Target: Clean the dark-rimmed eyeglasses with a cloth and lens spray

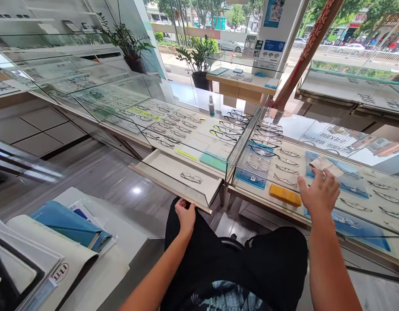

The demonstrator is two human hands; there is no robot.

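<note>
My left hand (185, 214) has its fingers curled over the front edge of a pulled-out drawer (160, 167) in the display counter. A single pair of eyeglasses (191, 177) lies inside this drawer. On the right, my right hand (321, 190) rests over the glass top with its fingers apart. Its fingertips reach a pale folded cloth (325, 165), and whether they grip it I cannot tell. Just left of that hand lies a yellow glasses case (285, 195) on the glass.
Glass showcases hold rows of eyeglass frames (176, 123). A small spray bottle (211, 106) stands on the counter. To my left, a white table (118, 259) carries papers and a blue folder (66, 222). Potted plants (199, 60) stand by the window.
</note>
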